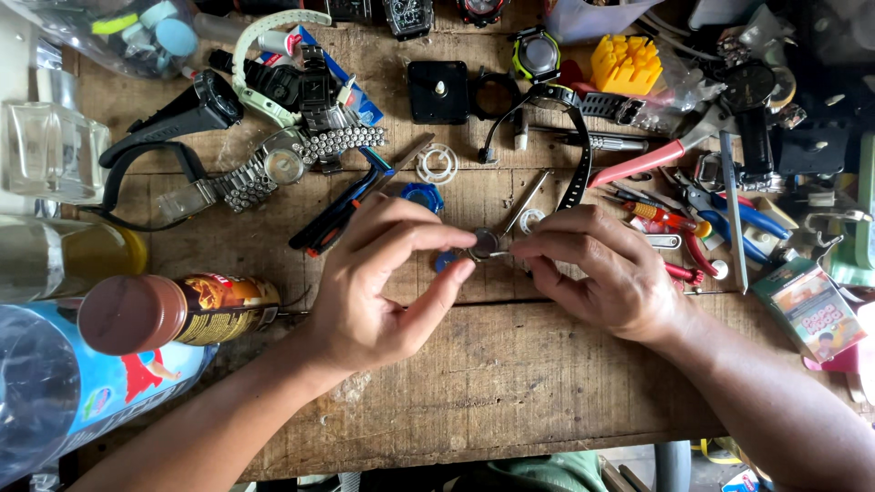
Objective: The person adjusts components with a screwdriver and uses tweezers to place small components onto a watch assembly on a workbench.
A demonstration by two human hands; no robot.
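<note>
Your left hand (378,287) pinches the small round watch part (484,242) between thumb and forefinger, above the wooden bench (510,383). Just right of it, your right hand's (602,269) fingers close on a thin tool (501,254) touching the part's edge.

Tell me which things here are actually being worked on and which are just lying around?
In hand:
small round metal watch part, pinched by left hand
thin metal tool held by right hand

Lying about:
silver metal-link wristwatch
red-handled pliers
yellow plastic block
brown-capped bottle
</note>
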